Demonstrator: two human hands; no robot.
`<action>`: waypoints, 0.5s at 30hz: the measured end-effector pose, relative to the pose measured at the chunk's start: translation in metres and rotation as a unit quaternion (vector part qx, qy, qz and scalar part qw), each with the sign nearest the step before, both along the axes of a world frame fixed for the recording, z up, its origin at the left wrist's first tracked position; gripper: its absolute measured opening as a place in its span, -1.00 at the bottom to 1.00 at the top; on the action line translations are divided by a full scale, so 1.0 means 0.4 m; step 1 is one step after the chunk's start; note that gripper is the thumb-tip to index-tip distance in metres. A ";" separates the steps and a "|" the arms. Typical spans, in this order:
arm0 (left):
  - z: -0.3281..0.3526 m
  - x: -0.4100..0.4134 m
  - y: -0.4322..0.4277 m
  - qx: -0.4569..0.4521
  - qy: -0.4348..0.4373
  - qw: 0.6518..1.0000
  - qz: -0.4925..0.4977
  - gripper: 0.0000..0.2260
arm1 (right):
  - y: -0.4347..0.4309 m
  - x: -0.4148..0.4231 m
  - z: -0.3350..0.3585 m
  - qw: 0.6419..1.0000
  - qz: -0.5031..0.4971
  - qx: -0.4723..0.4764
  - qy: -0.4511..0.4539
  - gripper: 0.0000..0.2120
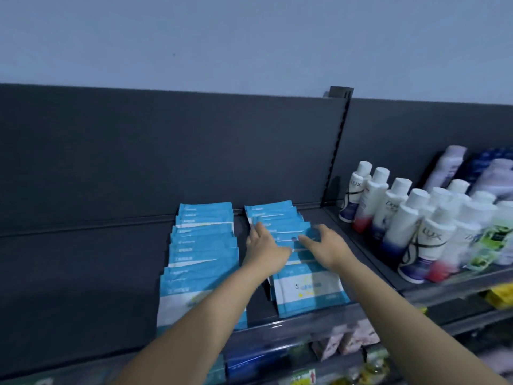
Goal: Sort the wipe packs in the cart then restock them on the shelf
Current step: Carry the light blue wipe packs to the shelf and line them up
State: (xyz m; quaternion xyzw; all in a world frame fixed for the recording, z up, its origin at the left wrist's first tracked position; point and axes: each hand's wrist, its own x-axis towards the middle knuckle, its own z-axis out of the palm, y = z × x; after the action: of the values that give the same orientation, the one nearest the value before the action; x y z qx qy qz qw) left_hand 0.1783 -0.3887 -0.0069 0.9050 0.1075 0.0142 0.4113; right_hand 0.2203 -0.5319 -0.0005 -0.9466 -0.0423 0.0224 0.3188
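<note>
The dark grey shelf bore two front-to-back rows of blue-and-white wipe packs, with white Lux bottles standing to their right.

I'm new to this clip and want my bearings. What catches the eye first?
A left row and a right row of bright blue wipe packs stand out on the dark shelf. The left hand and right hand both touch the right row. White bottles crowd the shelf farther right.

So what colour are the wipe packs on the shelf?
The wipe packs are blue with a white panel; head view shows it best.
</note>
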 end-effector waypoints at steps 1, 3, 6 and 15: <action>-0.014 0.012 -0.019 -0.061 0.022 0.997 0.037 -0.13 | -0.008 0.003 -0.009 0.995 -0.011 0.096 0.035 -0.49; -0.035 0.041 -0.041 -0.158 0.024 0.983 0.095 -0.05 | -0.010 0.007 -0.035 0.967 -0.018 0.241 0.077 -0.52; -0.039 0.064 -0.051 -0.253 -0.009 0.952 0.169 -0.03 | 0.000 0.001 -0.074 0.934 0.021 0.350 0.070 -0.70; -0.034 0.123 0.000 -0.276 -0.006 0.940 0.201 -0.33 | 0.001 0.113 -0.056 0.890 0.008 0.430 0.153 -0.36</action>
State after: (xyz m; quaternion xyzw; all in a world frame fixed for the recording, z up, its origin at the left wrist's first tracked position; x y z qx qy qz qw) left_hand 0.2274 -0.3886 -0.0206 0.7156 0.2844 0.0716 0.6340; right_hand 0.2655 -0.5316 -0.0230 -0.7014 -0.0062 0.1493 0.6969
